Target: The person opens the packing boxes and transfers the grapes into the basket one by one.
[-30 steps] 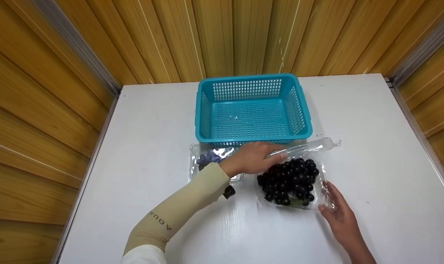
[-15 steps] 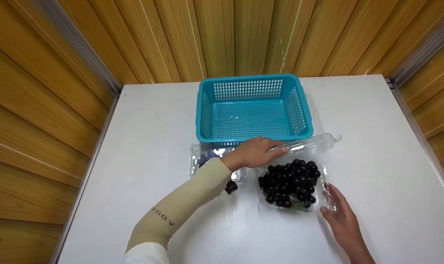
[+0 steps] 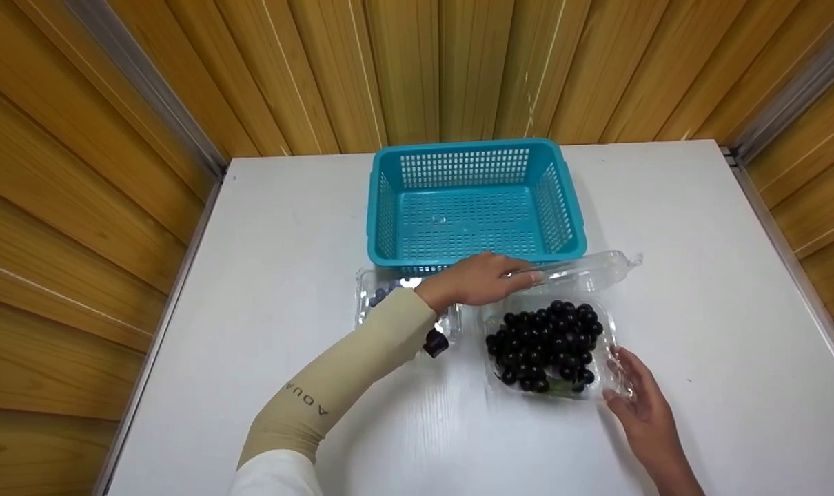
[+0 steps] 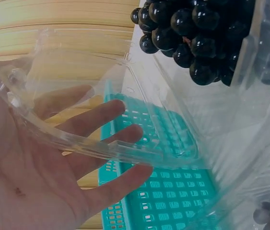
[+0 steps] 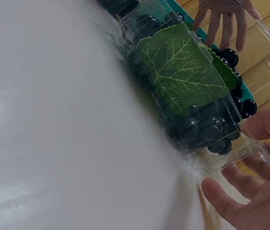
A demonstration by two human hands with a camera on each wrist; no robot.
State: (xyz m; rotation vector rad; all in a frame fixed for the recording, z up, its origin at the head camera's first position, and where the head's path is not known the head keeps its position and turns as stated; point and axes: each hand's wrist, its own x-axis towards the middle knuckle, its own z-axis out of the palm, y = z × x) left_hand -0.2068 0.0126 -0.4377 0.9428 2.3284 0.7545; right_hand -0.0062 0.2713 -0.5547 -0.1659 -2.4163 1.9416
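Observation:
A clear plastic clamshell box (image 3: pixel 599 303) holds a bunch of black grapes (image 3: pixel 548 337), with a green leaf (image 5: pixel 178 67) showing through its side in the right wrist view. Its lid (image 3: pixel 593 272) stands raised at the far side. My left hand (image 3: pixel 479 279) is at the lid's left end, thumb against it; in the left wrist view the fingers spread out fairly straight, seen partly through the clear plastic. At the box's right end, my right hand (image 3: pixel 643 403) holds the corner between thumb and fingers.
A blue-green perforated basket (image 3: pixel 475 213) stands behind the boxes. Left of the grape box lies another clear box (image 3: pixel 363 296) with small purple round fruit (image 3: pixel 382 293), partly hidden under my left forearm. A small black object (image 3: pixel 436 342) shows below the left wrist. Wood-patterned walls (image 3: pixel 472 69) enclose the white table (image 3: pixel 286 227).
My left hand has moved slightly away from me, and the lid has tilted up so that more of its face shows. The right hand stays on the box's right end.

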